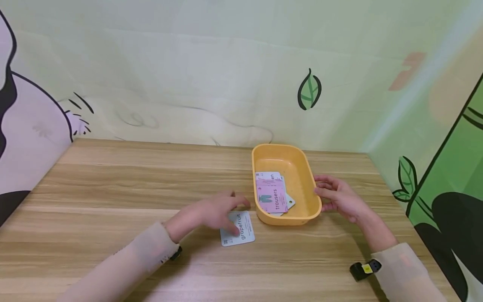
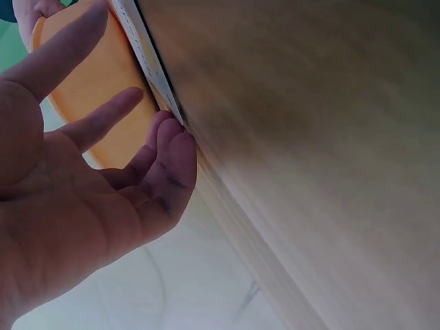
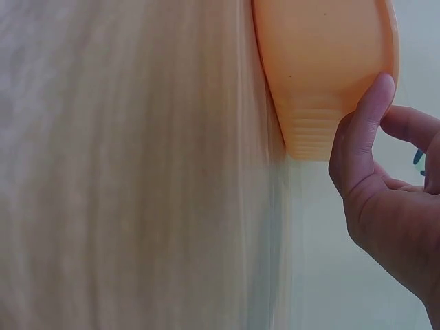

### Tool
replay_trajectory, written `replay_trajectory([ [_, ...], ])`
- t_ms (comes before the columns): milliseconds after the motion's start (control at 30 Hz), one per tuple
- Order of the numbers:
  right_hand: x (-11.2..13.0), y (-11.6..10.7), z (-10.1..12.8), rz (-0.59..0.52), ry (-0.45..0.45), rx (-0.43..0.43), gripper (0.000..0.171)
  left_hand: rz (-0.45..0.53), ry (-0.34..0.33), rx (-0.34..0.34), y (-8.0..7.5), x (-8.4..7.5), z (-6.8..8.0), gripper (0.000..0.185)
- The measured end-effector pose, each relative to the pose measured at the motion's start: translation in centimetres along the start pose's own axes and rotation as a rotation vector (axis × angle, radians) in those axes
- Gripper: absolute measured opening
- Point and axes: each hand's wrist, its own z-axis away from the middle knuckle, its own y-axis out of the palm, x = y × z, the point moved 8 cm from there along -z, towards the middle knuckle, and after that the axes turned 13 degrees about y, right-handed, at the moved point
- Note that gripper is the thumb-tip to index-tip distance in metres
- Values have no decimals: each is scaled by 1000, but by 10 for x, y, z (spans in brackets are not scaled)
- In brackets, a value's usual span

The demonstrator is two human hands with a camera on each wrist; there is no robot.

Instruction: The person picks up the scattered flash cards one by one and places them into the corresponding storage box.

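Observation:
A pale blue card reading "grapefruit" (image 1: 245, 236) lies flat on the wooden table, in front of a yellow plastic basket (image 1: 288, 221). My left hand (image 1: 216, 212) reaches over this card with its thumb across the printed face and its other fingers spread toward the far edge. In the left wrist view, the lower fingertips (image 2: 180, 141) meet the tabletop right at the card's edge. At the basket's right side, my right hand (image 1: 339, 197) holds the rim, thumb at the top edge and fingers against the outer wall. A pink "trousers" card (image 1: 275, 196) tops several cards inside the basket.
Behind the table (image 1: 132, 180) rises a pale green printed wall cover (image 1: 196, 75), close beyond the basket's far end. Another printed panel (image 1: 449, 176) borders the table on the right. Small dark devices, such as the black one (image 1: 364, 269), sit at both wrists.

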Motion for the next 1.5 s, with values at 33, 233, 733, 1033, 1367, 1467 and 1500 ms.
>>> replay_trajectory([
  [33, 0, 0, 0, 0, 0, 0, 58, -10, -5, 6, 1, 0, 0, 69],
  [233, -1, -1, 0, 0, -3, 0, 57, -34, -23, 19, 3, 0, 0, 75],
  [733, -1, -2, -1, -1, -14, 5, 56, -29, -7, 0, 2, 1, 3, 66],
  [1033, -2, -2, -2, 5, -9, -1, 57, -9, 3, -39, -1, 3, 4, 60],
  [1367, -2, -1, -1, 7, -7, 4, 57, 61, -39, -67, -7, 8, 6, 52],
  [1467, -2, -1, -1, 8, -8, 5, 57, 75, -46, -76, -9, 10, 7, 48],
  [1500, -2, -1, -1, 8, -8, 5, 57, 77, -43, -79, -10, 10, 8, 47],
])
